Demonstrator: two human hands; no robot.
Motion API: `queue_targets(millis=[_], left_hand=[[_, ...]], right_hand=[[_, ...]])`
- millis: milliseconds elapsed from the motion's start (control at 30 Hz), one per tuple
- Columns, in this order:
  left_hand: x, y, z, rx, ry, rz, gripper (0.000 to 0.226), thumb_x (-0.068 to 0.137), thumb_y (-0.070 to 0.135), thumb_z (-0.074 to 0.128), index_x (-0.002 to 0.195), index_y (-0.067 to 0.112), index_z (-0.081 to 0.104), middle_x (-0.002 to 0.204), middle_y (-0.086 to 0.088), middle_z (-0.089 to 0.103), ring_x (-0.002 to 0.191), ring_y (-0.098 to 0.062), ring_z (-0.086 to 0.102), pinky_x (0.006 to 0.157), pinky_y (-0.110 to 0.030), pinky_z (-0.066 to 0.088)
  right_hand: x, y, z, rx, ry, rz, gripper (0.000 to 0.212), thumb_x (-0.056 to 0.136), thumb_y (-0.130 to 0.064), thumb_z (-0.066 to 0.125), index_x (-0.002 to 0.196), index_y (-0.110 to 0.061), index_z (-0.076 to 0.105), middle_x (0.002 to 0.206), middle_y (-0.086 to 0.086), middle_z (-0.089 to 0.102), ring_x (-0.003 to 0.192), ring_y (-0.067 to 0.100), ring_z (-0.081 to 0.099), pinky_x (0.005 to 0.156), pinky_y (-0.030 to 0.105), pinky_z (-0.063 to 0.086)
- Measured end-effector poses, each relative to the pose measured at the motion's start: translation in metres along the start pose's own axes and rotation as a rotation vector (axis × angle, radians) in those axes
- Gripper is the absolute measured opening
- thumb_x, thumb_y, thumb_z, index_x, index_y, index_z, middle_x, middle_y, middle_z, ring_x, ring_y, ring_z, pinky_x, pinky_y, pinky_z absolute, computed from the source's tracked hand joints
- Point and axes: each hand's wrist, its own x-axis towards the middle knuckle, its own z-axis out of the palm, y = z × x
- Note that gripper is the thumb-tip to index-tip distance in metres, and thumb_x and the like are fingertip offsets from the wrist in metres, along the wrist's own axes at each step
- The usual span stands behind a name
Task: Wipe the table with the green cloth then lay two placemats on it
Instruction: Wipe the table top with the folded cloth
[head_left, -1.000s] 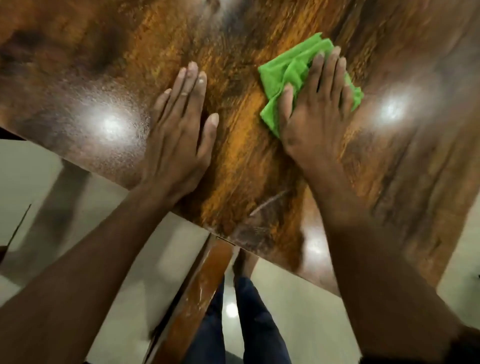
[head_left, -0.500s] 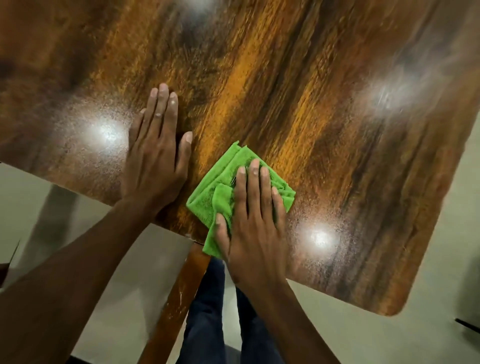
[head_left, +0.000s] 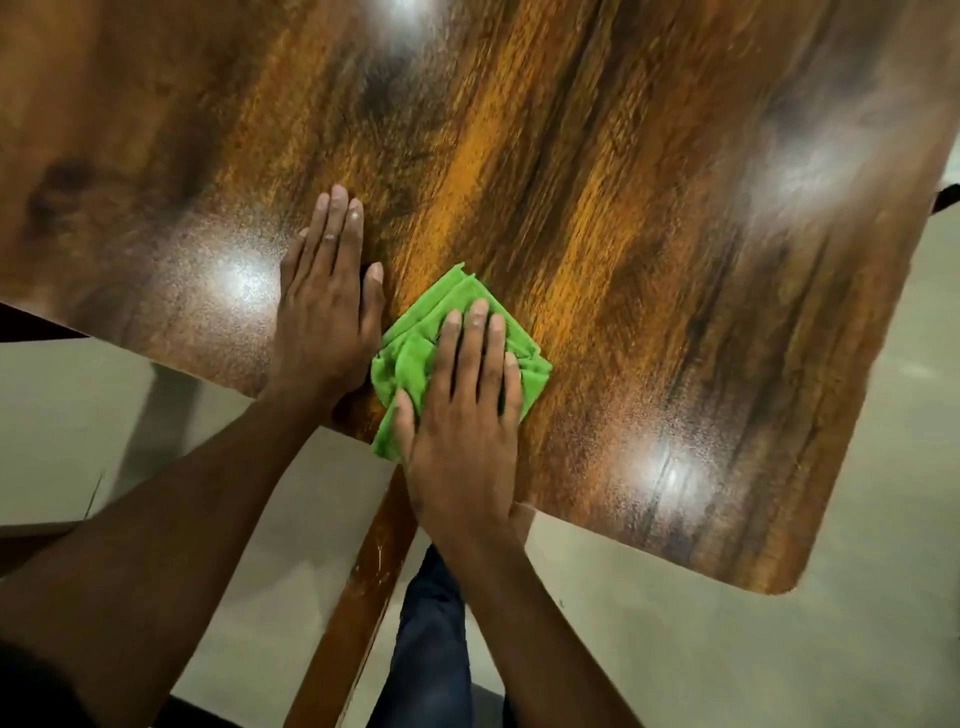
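Vs half a second ago: almost no change, cloth sits at the same near-edge spot under the right hand, left hand stays planted where it was; vs one second ago the cloth has come from further out on the top back toward the person. Left to right now: pale floor (head_left: 78, 415) at far left below the table edge, then the left hand (head_left: 324, 312) lying flat, palm down, fingers straight and together, thumb out to the right, gripping nothing, just pressed on the table (head_left: 649, 208). Its thumb side is just beside the green cloth (head_left: 415, 332), touching or nearly so, can't tell which. Cloth is bunched and folded into a rough diamond, lying on the glossy wood-grain top right at the near edge, one corner hanging slightly past the edge. Right hand (head_left: 465, 415) is spread flat on top of the cloth, fingers extended, thumb along the cloth's left side; pressing down on it rather than pinching it. Below the edge: a wooden table leg (head_left: 358, 597) running down-left, and the person's dark blue trousers (head_left: 431, 649) beside it. Right of the hands the top shows only ceiling-light glare spots; rounded table corner at lower right. No containers in view, no placemats in view.
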Motion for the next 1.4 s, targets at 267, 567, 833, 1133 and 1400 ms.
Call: queue_targets(millis=[267,567,833,1133,1400], left_hand=[[-0.001,0.005,-0.010,0.005,-0.138,-0.050,0.061,0.113,0.031,0.019,0.168,0.005,0.019,0.177,-0.011,0.016,0.166,-0.024,0.009,0.133,-0.048,0.014],[0.058,0.140,-0.181,0.119,-0.470,0.012,0.062,0.113,0.031,0.028,0.168,0.002,0.016,0.177,-0.014,0.014,0.165,-0.026,0.010,0.133,-0.040,0.009],[0.065,0.279,-0.307,0.011,-0.222,0.295,0.061,0.116,0.032,0.026,0.168,0.003,0.011,0.178,-0.014,0.007,0.166,-0.024,0.003,0.132,-0.039,0.000],[0.064,0.336,-0.331,0.040,-0.116,0.390,0.065,0.115,0.032,0.022,0.168,0.005,-0.003,0.178,-0.014,-0.002,0.166,-0.026,-0.001,0.134,-0.041,0.001],[0.054,0.407,-0.293,0.062,0.073,0.403,0.072,0.105,0.036,0.017,0.168,0.002,0.012,0.176,-0.016,0.008,0.164,-0.032,0.014,0.126,-0.029,-0.019]], right_hand=[[-0.021,0.100,-0.036,-0.092,-0.021,0.120,0.075,0.112,-0.052,0.017,0.169,-0.011,-0.009,0.177,0.012,-0.015,0.165,0.026,-0.011,0.135,0.046,0.007],[-0.010,0.128,-0.266,0.042,-0.077,0.214,0.077,0.108,-0.060,0.010,0.170,-0.013,0.012,0.177,0.020,0.003,0.165,0.032,0.008,0.130,0.045,0.017],[-0.037,0.171,-0.447,-0.081,0.287,0.233,0.073,0.110,-0.051,0.017,0.161,0.000,0.027,0.173,0.024,0.019,0.162,0.035,0.018,0.127,0.050,0.024],[-0.077,0.229,-0.478,-0.116,0.447,0.179,0.054,0.114,-0.034,0.037,0.157,-0.001,0.031,0.172,0.021,0.022,0.163,0.032,0.018,0.129,0.047,0.025],[-0.096,0.306,-0.479,-0.079,0.475,0.162,0.059,0.114,-0.032,0.034,0.164,-0.004,0.021,0.176,0.018,0.013,0.165,0.029,0.010,0.131,0.043,0.017]])
